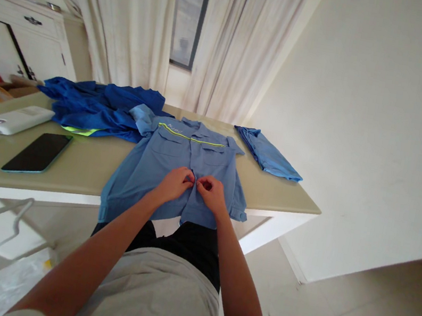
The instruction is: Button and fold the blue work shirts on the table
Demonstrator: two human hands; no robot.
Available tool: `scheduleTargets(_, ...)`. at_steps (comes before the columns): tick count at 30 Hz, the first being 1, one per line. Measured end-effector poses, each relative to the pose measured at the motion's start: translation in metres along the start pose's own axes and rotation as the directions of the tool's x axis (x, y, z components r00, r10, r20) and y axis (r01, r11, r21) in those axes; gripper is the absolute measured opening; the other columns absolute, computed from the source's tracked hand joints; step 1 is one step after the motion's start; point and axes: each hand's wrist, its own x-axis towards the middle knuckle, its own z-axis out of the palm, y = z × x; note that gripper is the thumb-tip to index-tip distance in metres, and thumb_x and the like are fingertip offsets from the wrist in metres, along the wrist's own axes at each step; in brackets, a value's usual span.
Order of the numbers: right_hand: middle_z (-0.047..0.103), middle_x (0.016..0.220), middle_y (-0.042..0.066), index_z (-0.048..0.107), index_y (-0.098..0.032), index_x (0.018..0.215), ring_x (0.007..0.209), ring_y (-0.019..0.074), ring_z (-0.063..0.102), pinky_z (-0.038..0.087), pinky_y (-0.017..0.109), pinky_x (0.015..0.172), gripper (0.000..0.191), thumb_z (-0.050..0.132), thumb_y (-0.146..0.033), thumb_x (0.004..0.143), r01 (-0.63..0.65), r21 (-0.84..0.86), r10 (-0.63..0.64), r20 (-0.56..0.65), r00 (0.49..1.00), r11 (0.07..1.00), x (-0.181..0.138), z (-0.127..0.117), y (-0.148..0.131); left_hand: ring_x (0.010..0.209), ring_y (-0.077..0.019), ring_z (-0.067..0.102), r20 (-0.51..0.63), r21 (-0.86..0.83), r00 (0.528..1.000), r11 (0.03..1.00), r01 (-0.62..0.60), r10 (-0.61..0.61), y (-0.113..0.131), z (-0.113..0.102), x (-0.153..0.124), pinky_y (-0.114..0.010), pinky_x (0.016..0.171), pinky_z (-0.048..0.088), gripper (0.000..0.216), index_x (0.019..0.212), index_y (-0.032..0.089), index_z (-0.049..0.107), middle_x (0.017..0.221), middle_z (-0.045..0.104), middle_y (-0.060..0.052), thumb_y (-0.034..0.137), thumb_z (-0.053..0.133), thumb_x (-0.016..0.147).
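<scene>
A light blue work jacket (172,147) with a yellow-green stripe and chest pockets lies spread front-up on the table, collar away from me. Its lower hem hangs over the table's near edge. My left hand (178,182) pinches one side of the front opening, about halfway down. Facing it, my right hand (210,190) pinches the other side of the opening, fingertips almost meeting the left ones. Whatever small part of the placket sits between the fingertips is hidden.
Left of the jacket lies a crumpled dark blue garment (102,102). A phone (37,152) and a white device (17,119) with a cable rest nearer the left. A folded light blue garment (270,154) lies at right on the table (285,197), beside the wall.
</scene>
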Motion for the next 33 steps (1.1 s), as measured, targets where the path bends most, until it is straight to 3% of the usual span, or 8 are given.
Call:
scheduleTargets(6, 0.070, 0.076, 0.002, 0.074, -0.019, 0.086, 0.065, 0.0156, 0.057, 0.044, 0.026, 0.060, 0.022, 0.070, -0.041, 0.083, -0.066, 0.047, 0.067, -0.010, 0.998, 0.997, 0.001, -0.004, -0.001, 0.089, -0.0243, 0.071, -0.061, 0.144, 0.998, 0.990, -0.012, 0.021, 0.012, 0.015, -0.001, -0.034, 0.081, 0.051, 0.019, 0.096, 0.021, 0.068, 0.094, 0.075, -0.007, 0.010, 0.055, 0.088)
scheduleTargets(14, 0.070, 0.075, 0.002, 0.075, -0.019, 0.087, 0.065, 0.0162, 0.059, 0.046, 0.027, 0.062, 0.026, 0.069, -0.044, 0.088, -0.077, 0.039, 0.078, -0.023, 0.997, 0.996, 0.001, -0.001, -0.002, 0.085, -0.0193, 0.072, -0.050, -0.130, 0.997, 0.990, -0.059, 0.053, -0.004, 0.015, -0.002, -0.031, 0.081, 0.053, 0.017, 0.094, 0.022, 0.064, 0.089, 0.076, -0.003, 0.009, 0.055, 0.087)
scheduleTargets(24, 0.074, 0.082, 0.003, 0.076, -0.019, 0.091, 0.068, 0.0167, 0.061, 0.048, 0.028, 0.065, 0.024, 0.076, -0.042, 0.083, -0.055, 0.080, 0.054, 0.020, 0.998, 0.995, 0.001, -0.003, 0.001, 0.083, -0.0193, 0.072, -0.074, -0.107, 0.997, 0.994, -0.023, 0.015, -0.002, 0.015, -0.005, -0.031, 0.078, 0.052, 0.014, 0.092, 0.022, 0.064, 0.088, 0.076, -0.003, 0.011, 0.057, 0.086)
scheduleTargets(28, 0.072, 0.078, 0.002, 0.075, -0.020, 0.087, 0.070, 0.0177, 0.062, 0.048, 0.028, 0.067, 0.024, 0.070, -0.044, 0.089, -0.070, 0.052, 0.070, 0.010, 0.998, 0.996, 0.002, -0.003, 0.002, 0.082, -0.0199, 0.072, -0.055, -0.092, 0.998, 0.995, -0.024, 0.019, 0.003, 0.012, -0.006, -0.032, 0.078, 0.051, 0.012, 0.092, 0.023, 0.063, 0.087, 0.076, -0.002, 0.013, 0.056, 0.088)
scheduleTargets(33, 0.074, 0.087, 0.003, 0.071, -0.021, 0.092, 0.078, 0.0190, 0.065, 0.050, 0.030, 0.075, 0.022, 0.061, -0.040, 0.095, -0.037, -0.003, 0.037, 0.006, 0.999, 0.999, 0.003, -0.001, 0.003, 0.084, -0.0199, 0.072, -0.053, -0.104, 0.999, 0.994, -0.018, 0.013, 0.006, 0.011, -0.007, -0.032, 0.079, 0.053, 0.013, 0.092, 0.022, 0.064, 0.088, 0.076, -0.003, 0.013, 0.057, 0.087)
